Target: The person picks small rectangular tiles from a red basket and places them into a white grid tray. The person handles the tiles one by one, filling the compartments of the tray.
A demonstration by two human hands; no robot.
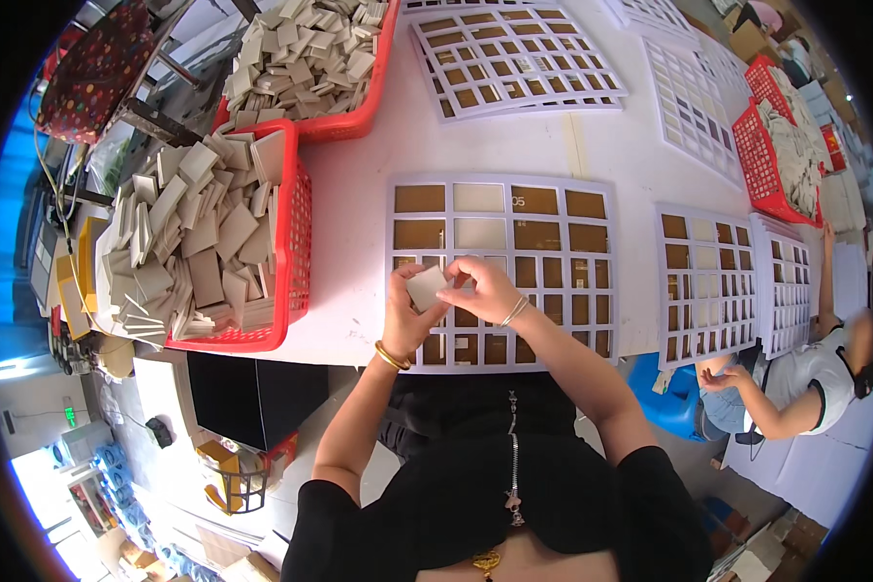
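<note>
My left hand (pixel 412 308) grips a small off-white square tile (pixel 427 287) between thumb and fingers. From the other side my right hand (pixel 483 291) pinches at the tile's right edge; whether it has a second piece is hidden by the fingers. Both hands are just above a lavender grid frame (pixel 392 218) with brown-backed openings. Two of its upper openings show a pale filling, one of them a pale panel (pixel 479 198) in the top row. The hands cover part of the lower left openings.
Red baskets heaped with pale tiles stand left, the nearer basket (pixel 299 242) beside the frame. Stacked grid frames (pixel 514 63) lie at the far side. Another frame (pixel 706 281) lies to the right, near a seated person (pixel 795 398). Red baskets (pixel 761 160) stand beyond.
</note>
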